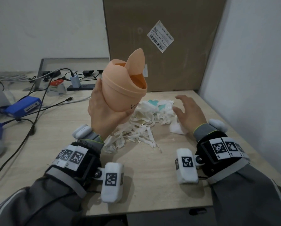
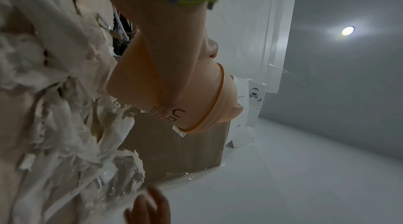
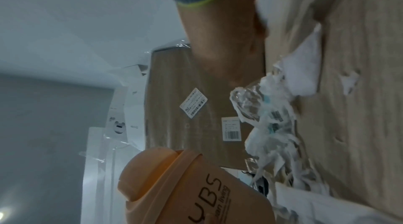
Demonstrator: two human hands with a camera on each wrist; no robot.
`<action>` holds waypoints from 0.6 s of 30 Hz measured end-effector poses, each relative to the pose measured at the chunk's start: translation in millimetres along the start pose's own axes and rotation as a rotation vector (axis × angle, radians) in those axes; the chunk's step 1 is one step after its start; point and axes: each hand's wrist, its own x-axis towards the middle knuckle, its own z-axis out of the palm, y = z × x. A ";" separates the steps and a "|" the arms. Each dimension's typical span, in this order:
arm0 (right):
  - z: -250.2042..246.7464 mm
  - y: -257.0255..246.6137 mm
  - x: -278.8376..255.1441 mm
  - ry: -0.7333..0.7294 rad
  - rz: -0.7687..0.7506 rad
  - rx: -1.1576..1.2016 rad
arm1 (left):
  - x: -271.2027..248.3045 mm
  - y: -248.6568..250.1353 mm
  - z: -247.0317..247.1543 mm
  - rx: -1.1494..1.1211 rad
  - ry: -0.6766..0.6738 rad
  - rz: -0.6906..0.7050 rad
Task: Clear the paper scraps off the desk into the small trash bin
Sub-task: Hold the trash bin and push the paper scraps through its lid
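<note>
My left hand (image 1: 104,111) grips the small peach trash bin (image 1: 125,85) round its lower body and holds it up, tilted right, above the desk; its swing lid (image 1: 135,61) stands flipped up, leaving the mouth open. The bin (image 2: 139,79) fills the left wrist view, and the bin (image 3: 185,189) shows its printed lettering in the right wrist view. A pile of white paper scraps (image 1: 146,123) lies on the desk (image 1: 136,168) under and right of the bin. My right hand (image 1: 187,110) hovers open, fingers spread, over the pile's right side.
A tall cardboard box (image 1: 161,43) stands against the wall behind the pile. Cables, a power strip (image 1: 81,86) and a blue box (image 1: 25,106) crowd the desk's left side. A white wall (image 1: 250,79) borders the desk on the right.
</note>
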 end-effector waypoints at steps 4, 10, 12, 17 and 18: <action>9.5 -6.2 1.6 -0.300 -0.160 -0.166 | 0.0 0.2 0.2 0.006 -0.003 0.005; 5.8 0.0 3.2 -0.196 -0.017 -0.118 | 0.7 -0.1 -0.2 0.014 -0.005 0.009; -1.6 -2.7 3.9 -0.061 0.032 -0.150 | 0.9 -0.1 -0.7 0.016 -0.001 0.008; -16.6 -2.3 -3.8 -0.078 0.207 -0.240 | 0.4 0.4 -0.3 0.019 0.007 0.010; -16.4 -2.0 -4.6 -0.133 0.218 -0.273 | 0.3 0.4 -0.4 0.017 0.006 0.011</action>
